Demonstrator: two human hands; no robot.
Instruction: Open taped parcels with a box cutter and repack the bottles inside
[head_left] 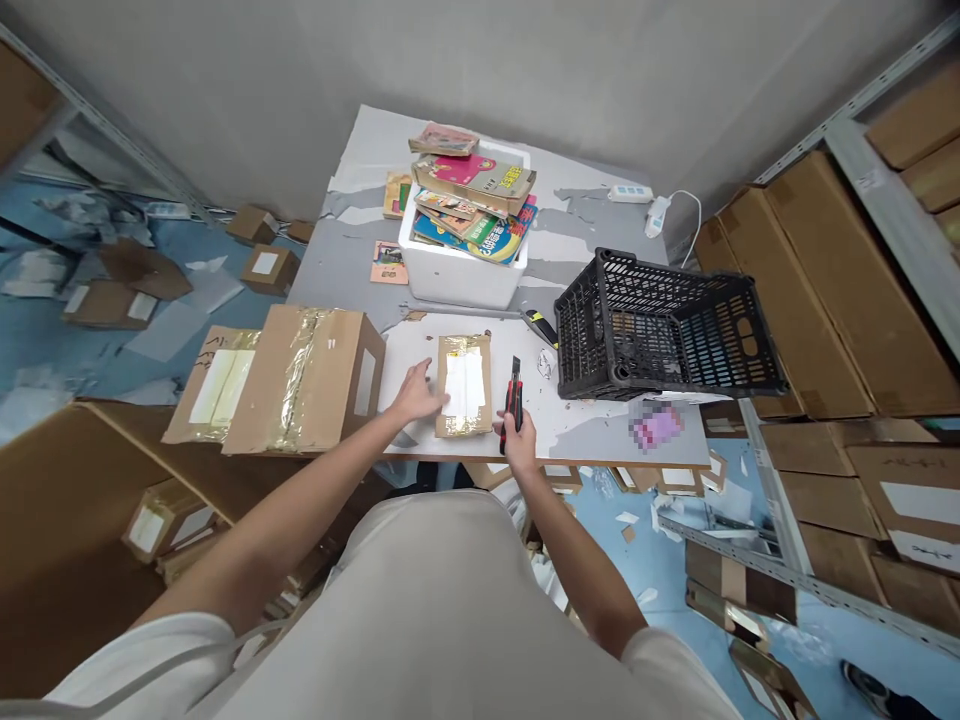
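A small taped cardboard parcel (464,412) with a white label lies flat on the table in front of me. My left hand (420,392) is open at its left side, thumb and fingers apart, the thumb near or on the parcel's edge. On the other side, my right hand (519,440) is closed around a red and black box cutter (514,405). The cutter points away from me, and its blade end shows past the grip. Whether the right fingertips touch the parcel's right edge, I cannot tell.
Large taped boxes (300,385) stand at the table's left. Behind the parcel is a white foam box (461,275) heaped with books (480,190). A black plastic crate (660,325) lies to the right, beside a yellow and black cutter (541,327). Shelves with cartons (810,290) flank the table.
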